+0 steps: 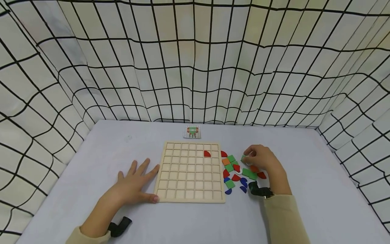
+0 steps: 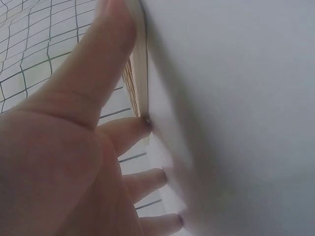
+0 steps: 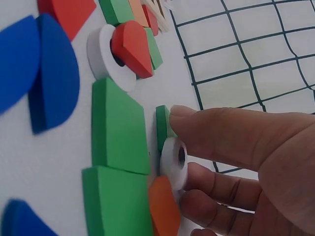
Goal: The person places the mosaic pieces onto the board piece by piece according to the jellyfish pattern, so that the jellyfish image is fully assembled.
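To the right of the board, on the white counter [image 1: 323, 189], your right hand [image 1: 260, 158] pinches a small green piece [image 3: 162, 127] between thumb and fingers; you cannot tell whether it is lifted clear. It is a flat, smooth block with a darker side edge, its face partly covered by your thumb. A white ring [image 3: 171, 163] with a dark centre sits just beside it, close to your fingertips. Near these lie two green squares [image 3: 119, 130] with crisp corners, edge to edge, and an orange piece [image 3: 165, 209].

Farther over, a red piece [image 3: 134, 48] with a pointed end leans over another white ring [image 3: 98, 54] (its dark middle half covered). The blue pieces [image 3: 58, 73] have one rounded side and a plain, glossless face.

Your left hand [image 1: 132, 186] is spread wide, thumb on the near left corner of the board [image 1: 192, 200] and index fingertip at its left edge. The board is pale and wood-coloured, a grid of shallow square cells. One red quarter-round [image 1: 207, 154] fills part of a cell near the far right corner. Beyond the far edge lies a printed card [image 1: 192, 131].
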Demonstrator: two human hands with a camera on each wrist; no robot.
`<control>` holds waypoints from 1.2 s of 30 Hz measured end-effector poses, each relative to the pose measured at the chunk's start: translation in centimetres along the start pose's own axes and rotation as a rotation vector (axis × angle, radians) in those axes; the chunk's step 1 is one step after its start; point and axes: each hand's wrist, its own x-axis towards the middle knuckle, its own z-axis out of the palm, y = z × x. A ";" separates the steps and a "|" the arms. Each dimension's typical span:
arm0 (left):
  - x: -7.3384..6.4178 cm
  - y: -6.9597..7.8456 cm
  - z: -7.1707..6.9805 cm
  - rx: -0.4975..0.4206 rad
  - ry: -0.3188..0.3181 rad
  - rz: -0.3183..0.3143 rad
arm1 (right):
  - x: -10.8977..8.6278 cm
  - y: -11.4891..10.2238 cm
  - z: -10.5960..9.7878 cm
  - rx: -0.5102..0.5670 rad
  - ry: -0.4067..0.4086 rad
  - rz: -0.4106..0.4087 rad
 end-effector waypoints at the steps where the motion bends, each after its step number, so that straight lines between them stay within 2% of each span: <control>1: 0.0 0.0 0.0 -0.004 -0.003 0.000 | 0.0 0.0 0.1 -0.001 0.003 0.003; 9: 0.0 0.2 -0.1 -0.017 -0.015 0.000 | 0.0 -0.6 0.4 -0.020 0.025 -0.019; 25: 0.0 -0.1 0.2 -0.026 -0.040 -0.001 | -0.1 -1.4 1.3 0.030 0.001 -0.066; 31: -0.1 -0.2 0.2 -0.033 -0.042 0.004 | -0.1 -1.7 1.4 0.021 0.020 -0.082; 36: -0.2 -0.2 0.1 -0.027 -0.039 0.010 | 0.0 -1.9 1.4 0.070 0.069 -0.096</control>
